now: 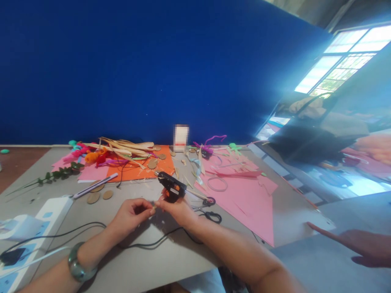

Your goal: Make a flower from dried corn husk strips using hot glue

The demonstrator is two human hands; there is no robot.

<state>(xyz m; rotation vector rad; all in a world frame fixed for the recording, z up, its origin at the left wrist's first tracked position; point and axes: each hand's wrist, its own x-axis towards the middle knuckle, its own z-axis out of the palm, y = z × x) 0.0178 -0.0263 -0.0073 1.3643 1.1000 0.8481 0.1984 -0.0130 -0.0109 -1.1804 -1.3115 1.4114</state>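
Note:
My right hand [179, 211] grips a black and orange glue gun [171, 188] just above the grey table [146, 260], nozzle pointing up and left. A black cord [146, 244] runs from the gun toward me. My left hand [132, 214] is closed in a pinch on a small pale piece [153, 208], too small to name, and its fingertips meet my right hand. A green bangle [77, 266] sits on my left wrist.
Black-handled scissors [210, 209] lie just right of my hands on a pink sheet [244, 191]. Behind lie an orange sheet [137, 171], dried strips, pipe cleaners, cardboard discs [93, 198] and a leafy sprig [59, 174]. A white power strip [45, 215] is at left. Another person's hand [354, 242] reaches in at right.

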